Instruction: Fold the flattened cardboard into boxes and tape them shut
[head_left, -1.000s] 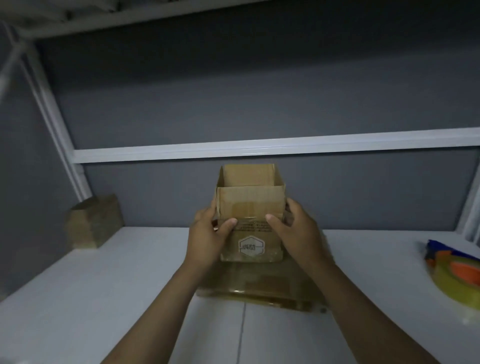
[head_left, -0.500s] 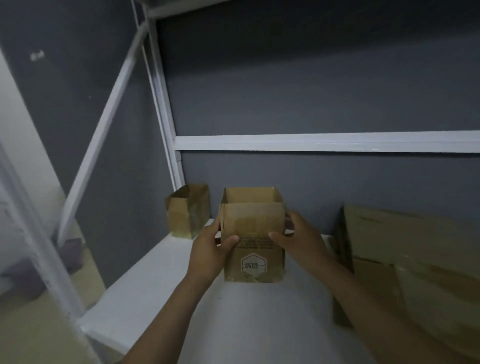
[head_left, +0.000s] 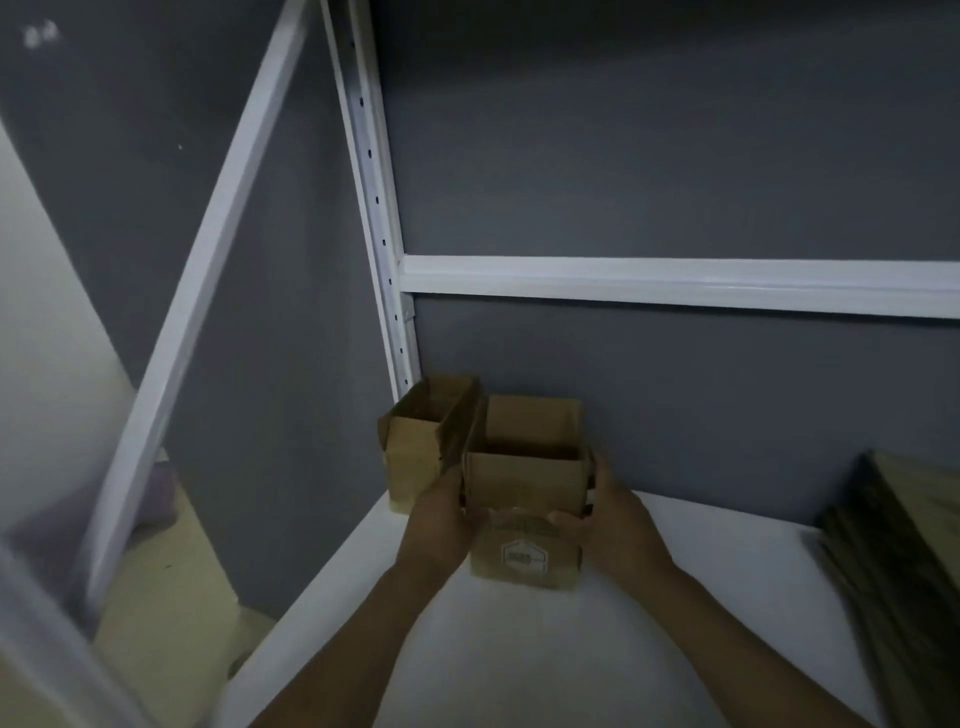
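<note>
- The left hand (head_left: 436, 514) clasps the left side of the held box (head_left: 524, 493), its thumb lying across the front face and the other fingers hidden behind the box's left wall
- The right hand (head_left: 610, 525) clasps the right side of the same box, thumb (head_left: 563, 519) pressed on the front face, the remaining fingers wrapped around the right edge
- The held box is plain brown cardboard, squared up and upright, its top open so the inner back wall shows; a hexagon logo (head_left: 523, 557) with lines of print above it sits low on the front face
- Whether the held box rests on the white shelf (head_left: 519, 649) or is just above it cannot be told
- Just left of the held box and touching or nearly touching it stands a second open box (head_left: 415, 447), in the shelf's back corner by the white perforated upright (head_left: 382, 218)
- Well to the right of the held box, a stack of flattened cardboard (head_left: 904, 551) leans against the grey wall (head_left: 675, 130)
</note>
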